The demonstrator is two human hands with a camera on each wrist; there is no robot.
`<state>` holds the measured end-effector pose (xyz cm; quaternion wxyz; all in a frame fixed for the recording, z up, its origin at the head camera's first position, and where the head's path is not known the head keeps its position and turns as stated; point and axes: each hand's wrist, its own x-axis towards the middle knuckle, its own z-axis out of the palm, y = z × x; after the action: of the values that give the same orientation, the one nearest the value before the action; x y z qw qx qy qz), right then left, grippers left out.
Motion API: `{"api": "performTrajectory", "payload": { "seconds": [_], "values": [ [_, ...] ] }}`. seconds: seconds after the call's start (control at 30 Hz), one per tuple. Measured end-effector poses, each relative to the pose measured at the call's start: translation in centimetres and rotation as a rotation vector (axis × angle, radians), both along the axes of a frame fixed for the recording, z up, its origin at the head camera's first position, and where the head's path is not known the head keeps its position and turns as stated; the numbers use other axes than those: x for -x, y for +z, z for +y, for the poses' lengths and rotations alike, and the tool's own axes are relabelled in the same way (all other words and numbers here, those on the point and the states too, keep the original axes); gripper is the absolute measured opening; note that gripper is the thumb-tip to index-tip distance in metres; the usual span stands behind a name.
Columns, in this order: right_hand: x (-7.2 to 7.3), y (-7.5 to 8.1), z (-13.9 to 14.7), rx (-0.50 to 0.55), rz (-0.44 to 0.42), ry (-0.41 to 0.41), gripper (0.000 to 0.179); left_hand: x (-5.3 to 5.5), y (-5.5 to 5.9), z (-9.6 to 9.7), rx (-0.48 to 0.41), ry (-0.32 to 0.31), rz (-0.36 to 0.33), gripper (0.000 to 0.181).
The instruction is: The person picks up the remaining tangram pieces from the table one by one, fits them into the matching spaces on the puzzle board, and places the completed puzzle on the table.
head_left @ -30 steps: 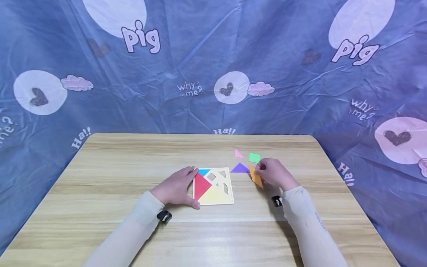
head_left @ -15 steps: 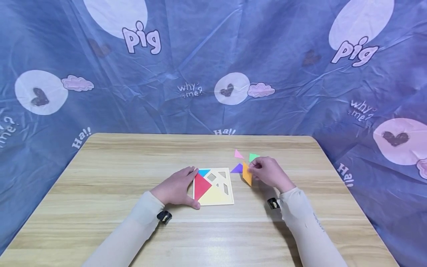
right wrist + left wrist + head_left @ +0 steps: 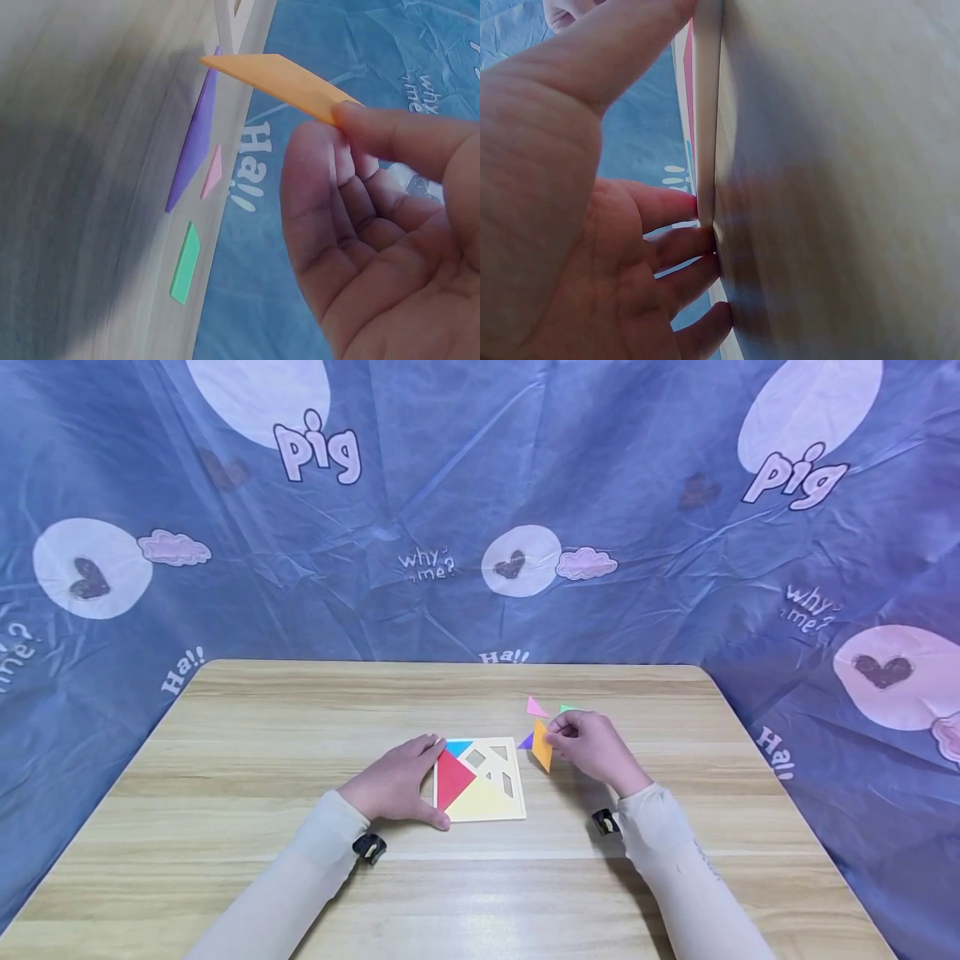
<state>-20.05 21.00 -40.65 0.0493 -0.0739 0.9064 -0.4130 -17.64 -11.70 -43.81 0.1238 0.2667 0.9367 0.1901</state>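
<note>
A square tangram tray [image 3: 513,760] lies flat on the table, with a red piece [image 3: 453,779], a blue piece [image 3: 457,747] and a pale yellow piece [image 3: 483,800] set in it. Several slots on its right half are bare. My left hand [image 3: 393,781] holds the tray's left side between thumb and fingers. Right of the tray, my right hand [image 3: 592,745] pinches an orange parallelogram piece [image 3: 277,79] between thumb and index finger, tilted steeply above the table. Behind it in the head view, the purple triangle [image 3: 196,142] is partly hidden.
A pink triangle [image 3: 535,707] and a green piece [image 3: 185,266] lie on the wooden table [image 3: 300,710] beyond my right hand. The hand covers most of the green one in the head view. A blue printed cloth [image 3: 450,485] hangs behind the table.
My right hand has moved left with the orange parallelogram, lifting and turning it more upright, closer to the tray. The left hand and tray have stayed put.
</note>
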Motion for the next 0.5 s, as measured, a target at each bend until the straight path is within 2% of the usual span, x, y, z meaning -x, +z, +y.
{"api": "performTrajectory", "payload": {
  "seconds": [0.33,0.5],
  "values": [
    [0.0,-0.1,-1.0,-0.01,0.051,0.042,0.005,0.0,0.3,0.0,0.031,0.016,-0.013,0.126],
    [-0.2,0.0,-1.7,0.046,0.013,0.085,0.005,-0.1,0.4,-0.1,0.026,0.014,-0.018,0.127]
  ]
}}
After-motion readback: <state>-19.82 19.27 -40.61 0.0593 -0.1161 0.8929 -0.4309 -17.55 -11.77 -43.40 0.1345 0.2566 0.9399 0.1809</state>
